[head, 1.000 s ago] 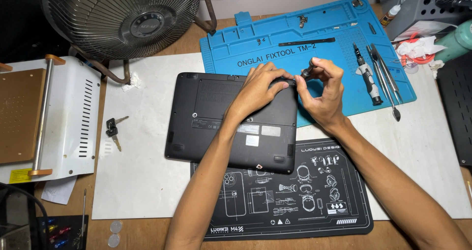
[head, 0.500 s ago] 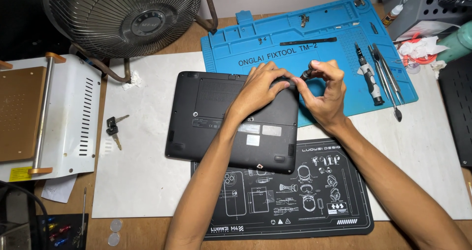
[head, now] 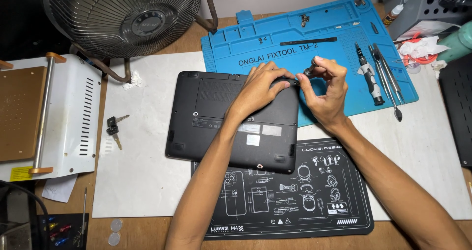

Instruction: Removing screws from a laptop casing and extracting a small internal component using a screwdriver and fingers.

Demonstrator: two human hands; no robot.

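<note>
A black laptop (head: 216, 117) lies bottom side up across a white mat and a black printed mat. My left hand (head: 260, 87) rests on its far right corner, fingers pressed near the edge. My right hand (head: 324, 90) is just beside it, pinching a small dark screwdriver (head: 309, 70) whose tip points down at that same corner. The two hands nearly touch.
A blue repair mat (head: 334, 43) lies behind, with a screwdriver (head: 368, 80), tweezers (head: 386, 78) and small screws on it. A fan (head: 128, 18) stands at the back left, a white machine (head: 54, 117) at the left. Keys (head: 114, 128) lie on the white mat (head: 142, 181).
Both hands have stayed at the laptop's far right corner. The right hand's fingers have shifted slightly around the small tool.
</note>
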